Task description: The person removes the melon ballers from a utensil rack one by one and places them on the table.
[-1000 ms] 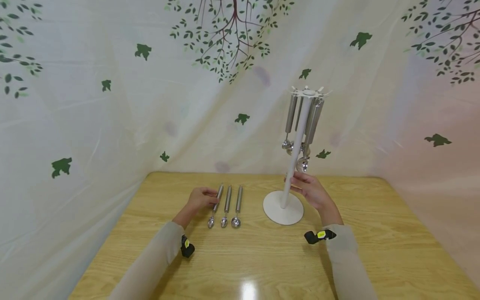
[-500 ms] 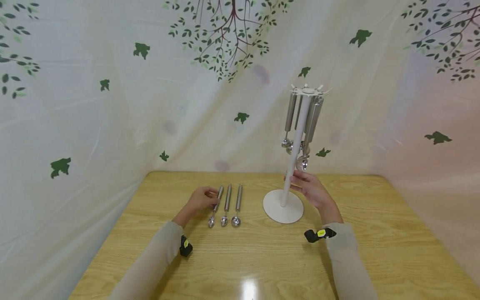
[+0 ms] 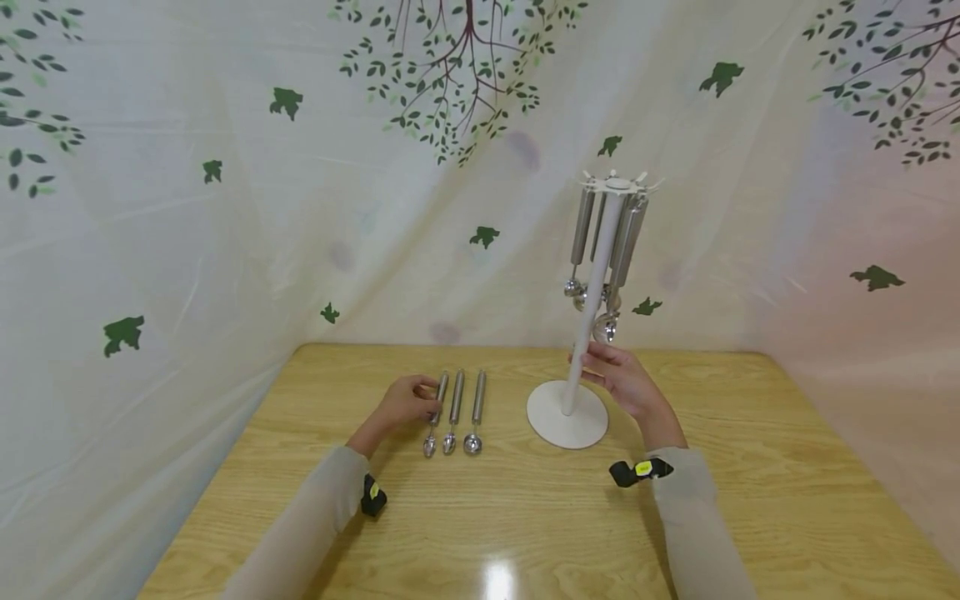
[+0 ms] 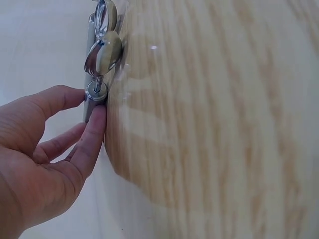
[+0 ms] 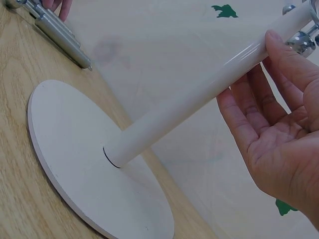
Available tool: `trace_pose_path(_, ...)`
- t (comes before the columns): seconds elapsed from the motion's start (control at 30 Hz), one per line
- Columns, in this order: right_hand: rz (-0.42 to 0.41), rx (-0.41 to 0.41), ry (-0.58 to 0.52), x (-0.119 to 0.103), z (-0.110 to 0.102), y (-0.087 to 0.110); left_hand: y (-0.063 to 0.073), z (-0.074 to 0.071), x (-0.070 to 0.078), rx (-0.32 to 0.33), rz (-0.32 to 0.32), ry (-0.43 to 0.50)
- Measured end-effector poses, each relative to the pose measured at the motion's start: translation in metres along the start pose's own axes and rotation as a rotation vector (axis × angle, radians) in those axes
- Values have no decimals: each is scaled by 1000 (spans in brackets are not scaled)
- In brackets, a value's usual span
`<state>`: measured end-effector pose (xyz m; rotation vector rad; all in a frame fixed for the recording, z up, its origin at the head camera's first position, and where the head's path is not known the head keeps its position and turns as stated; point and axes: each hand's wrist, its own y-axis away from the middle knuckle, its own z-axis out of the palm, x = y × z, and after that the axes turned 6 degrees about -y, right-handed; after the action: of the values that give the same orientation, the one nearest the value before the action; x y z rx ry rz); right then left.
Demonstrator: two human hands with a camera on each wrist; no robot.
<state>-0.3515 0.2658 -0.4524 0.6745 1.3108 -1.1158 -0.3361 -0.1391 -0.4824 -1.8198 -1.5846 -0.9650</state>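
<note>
My left hand [image 3: 405, 400] pinches the handle of the leftmost of three small steel spoons, a spoon [image 3: 429, 446] lying on the table. In the left wrist view, thumb and fingers sit on either side of its thick round handle, just below the shiny bowl [image 4: 103, 57]. Close to its right lie the middle spoon [image 3: 455, 408] and the right spoon [image 3: 477, 408], roughly parallel. My right hand [image 3: 626, 383] holds the lower part of a white stand's pole [image 3: 590, 308], thumb and fingertips against it. Several steel utensils [image 3: 628, 242] hang from the stand's hooked top.
The stand's round white base [image 3: 567, 429] rests on the wooden table [image 3: 480, 517], right of the spoons. Behind the table's back edge hangs a pale curtain [image 3: 405, 275] printed with leaves and birds.
My left hand has shifted slightly right, and the leftmost spoon has come a little nearer the middle one. The right hand and the stand have stayed in place.
</note>
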Motion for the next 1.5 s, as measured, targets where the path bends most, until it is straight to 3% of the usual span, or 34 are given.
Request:
trace_pose_path(0.63,-18,-7,-1,0,1,0,-1,3,-2,16,-15,67)
trace_pose_path(1.17,-16,-14,-24,2,0,1,0,2,-2,-15,-18,97)
trace_pose_path(1.5,-25,-22,-30,2,0,1,-6,3,5,21,-42,54)
